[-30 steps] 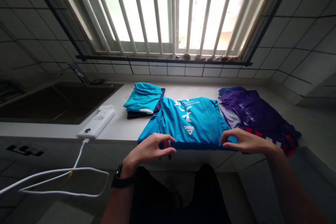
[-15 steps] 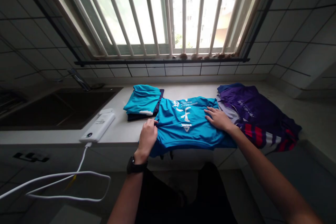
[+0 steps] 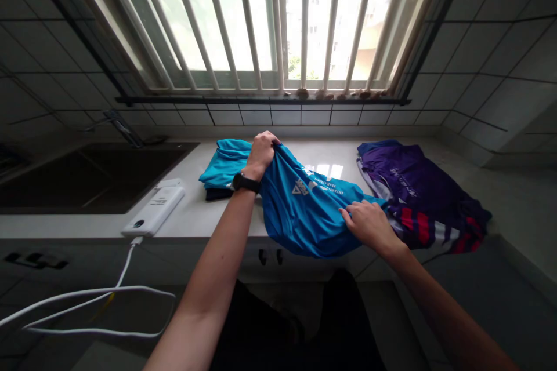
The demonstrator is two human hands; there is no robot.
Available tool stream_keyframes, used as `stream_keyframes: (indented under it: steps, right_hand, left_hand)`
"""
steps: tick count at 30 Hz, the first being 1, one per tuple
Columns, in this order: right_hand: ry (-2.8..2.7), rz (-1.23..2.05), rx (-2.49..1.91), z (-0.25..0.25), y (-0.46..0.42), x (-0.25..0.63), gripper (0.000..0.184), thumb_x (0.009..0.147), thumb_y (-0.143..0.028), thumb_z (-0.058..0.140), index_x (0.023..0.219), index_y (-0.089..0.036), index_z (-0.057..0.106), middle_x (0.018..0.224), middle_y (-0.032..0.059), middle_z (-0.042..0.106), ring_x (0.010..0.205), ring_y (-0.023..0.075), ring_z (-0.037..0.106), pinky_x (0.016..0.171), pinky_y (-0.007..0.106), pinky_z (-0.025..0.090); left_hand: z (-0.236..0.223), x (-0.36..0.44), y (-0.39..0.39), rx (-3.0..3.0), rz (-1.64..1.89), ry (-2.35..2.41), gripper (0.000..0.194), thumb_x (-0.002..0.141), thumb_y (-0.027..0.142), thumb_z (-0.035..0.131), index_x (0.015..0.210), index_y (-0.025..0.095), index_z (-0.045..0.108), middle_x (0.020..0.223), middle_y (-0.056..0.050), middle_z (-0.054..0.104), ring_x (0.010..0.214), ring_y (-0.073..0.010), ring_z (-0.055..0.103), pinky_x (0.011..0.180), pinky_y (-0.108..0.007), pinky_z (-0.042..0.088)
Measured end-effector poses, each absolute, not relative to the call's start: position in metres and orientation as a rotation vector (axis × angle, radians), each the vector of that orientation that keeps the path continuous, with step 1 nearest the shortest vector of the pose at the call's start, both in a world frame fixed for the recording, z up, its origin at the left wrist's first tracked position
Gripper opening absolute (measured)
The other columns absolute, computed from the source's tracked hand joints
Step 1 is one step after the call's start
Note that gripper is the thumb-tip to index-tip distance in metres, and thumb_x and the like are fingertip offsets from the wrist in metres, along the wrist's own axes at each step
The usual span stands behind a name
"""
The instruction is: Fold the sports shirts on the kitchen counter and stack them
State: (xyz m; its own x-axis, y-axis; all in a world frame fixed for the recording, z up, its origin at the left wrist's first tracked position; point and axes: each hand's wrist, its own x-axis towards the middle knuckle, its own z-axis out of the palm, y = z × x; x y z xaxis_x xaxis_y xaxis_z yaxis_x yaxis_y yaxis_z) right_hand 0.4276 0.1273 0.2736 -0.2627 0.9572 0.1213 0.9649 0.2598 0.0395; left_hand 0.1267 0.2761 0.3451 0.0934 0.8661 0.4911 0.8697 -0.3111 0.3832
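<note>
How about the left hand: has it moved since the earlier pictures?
Yes. Judged against the window, the left hand, now holding up the blue shirt, has gone up the picture, nearer the window, and slightly right.

My hands: two, left hand (image 3: pixel 261 153) and right hand (image 3: pixel 372 226).
Shirt (image 3: pixel 300 214) in my grip: one.
Piles: two, left pile (image 3: pixel 221 165) and right pile (image 3: pixel 402 177).
Pieces in left pile: at least two I can see.
Pieces in right pile: at least two; I cannot count them all.
Watch (image 3: pixel 246 182) on me: one.
Power bank (image 3: pixel 153 211), left: one.
Cable (image 3: pixel 129 259), near left: one.
Sink (image 3: pixel 185 153), left: one.
Tap (image 3: pixel 124 127): one.
Window (image 3: pixel 261 6), far: one.
Stones (image 3: pixel 301 93), far: several, too small to count.
</note>
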Motion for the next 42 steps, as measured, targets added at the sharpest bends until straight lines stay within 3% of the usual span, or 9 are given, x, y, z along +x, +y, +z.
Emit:
stream_keyframes:
  steps: [2,5,11,15,17,20,29,36,42]
  right_hand:
    - [-2.419,-0.085,-1.838,0.283,0.138,0.425,0.048,0.108,-0.039,0.037,0.088,-0.023,0.078,0.092,0.014,0.078,0.095,0.0298,0.072,0.084,0.038,0.051]
    - [-2.336,0.041,-1.818,0.291,0.173,0.426,0.04,0.106,-0.035,0.039,0.107,-0.021,0.076,0.11,0.0135,0.077,0.104,0.0277,0.071,0.087,0.033,0.05]
    - [-2.236,0.299,-1.913,0.282,0.27,0.407,0.043,0.1,-0.035,0.053,0.134,-0.012,0.066,0.135,0.0194,0.069,0.121,0.0288,0.066,0.094,0.029,0.05]
    - [-2.191,0.466,-1.894,0.275,0.307,0.371,0.045,0.095,-0.041,0.063,0.13,-0.014,0.068,0.126,0.0172,0.073,0.115,0.0299,0.069,0.089,0.03,0.053]
    - [-2.216,0.562,-1.822,0.274,0.316,0.358,0.037,0.092,-0.034,0.067,0.124,-0.017,0.071,0.118,0.0125,0.076,0.111,0.0281,0.071,0.088,0.029,0.053]
    - [-2.147,0.523,-1.795,0.275,0.326,0.355,0.029,0.091,-0.023,0.064,0.118,-0.018,0.073,0.118,0.011,0.077,0.112,0.0258,0.07,0.088,0.026,0.052]
    - [-1.854,0.179,-2.118,0.278,0.328,0.421,0.04,0.097,-0.015,0.053,0.135,-0.009,0.061,0.126,0.0237,0.07,0.11,0.0294,0.07,0.092,0.034,0.052]
    - [-2.543,0.182,-1.542,0.249,0.296,0.405,0.049,0.105,-0.036,0.047,0.152,-0.025,0.055,0.165,0.0072,0.044,0.152,0.0269,0.04,0.122,0.039,0.037]
    - [-2.494,0.008,-1.818,0.241,0.28,0.412,0.055,0.11,-0.038,0.032,0.161,-0.022,0.042,0.17,0.009,0.035,0.155,0.029,0.035,0.125,0.053,0.029]
  left_hand:
    - [0.348,0.132,0.289,-2.293,-0.924,-1.907,0.038,0.085,0.001,0.045,0.106,0.015,0.074,0.121,-0.013,0.068,0.112,-0.0246,0.064,0.105,-0.035,0.049]
    - [0.331,0.134,0.275,-2.154,-0.73,-2.144,0.036,0.087,0.01,0.056,0.121,0.013,0.066,0.131,-0.021,0.063,0.12,-0.0322,0.063,0.103,-0.04,0.05]
    - [0.264,0.126,0.211,-1.893,-0.52,-2.568,0.066,0.077,0.06,0.079,0.119,0.013,0.06,0.12,-0.029,0.066,0.111,-0.0441,0.067,0.085,-0.049,0.056]
    - [0.236,0.12,0.202,-1.941,-0.637,-2.445,0.046,0.086,0.041,0.073,0.12,0.014,0.058,0.1,-0.023,0.072,0.095,-0.0394,0.073,0.076,-0.044,0.057]
    - [0.234,0.117,0.205,-2.031,-0.667,-2.349,0.028,0.091,0.022,0.061,0.119,0.017,0.059,0.089,-0.016,0.073,0.085,-0.0332,0.074,0.075,-0.04,0.056]
    - [0.248,0.115,0.216,-2.07,-0.674,-2.268,0.028,0.089,0.01,0.051,0.114,0.018,0.062,0.089,-0.014,0.074,0.084,-0.0298,0.073,0.076,-0.036,0.056]
    - [0.302,0.123,0.234,-1.783,-0.594,-2.442,0.04,0.094,0.009,0.046,0.133,0.009,0.057,0.135,-0.024,0.059,0.121,-0.033,0.064,0.099,-0.038,0.053]
    - [0.285,0.129,0.192,-2.469,-0.14,-2.184,0.044,0.085,0.046,0.074,0.125,0.026,0.071,0.138,-0.011,0.06,0.123,-0.0308,0.062,0.102,-0.037,0.052]
    - [0.271,0.123,0.169,-2.547,-0.172,-2.072,0.032,0.091,0.037,0.066,0.118,0.022,0.075,0.137,-0.013,0.064,0.124,-0.0311,0.063,0.105,-0.039,0.052]
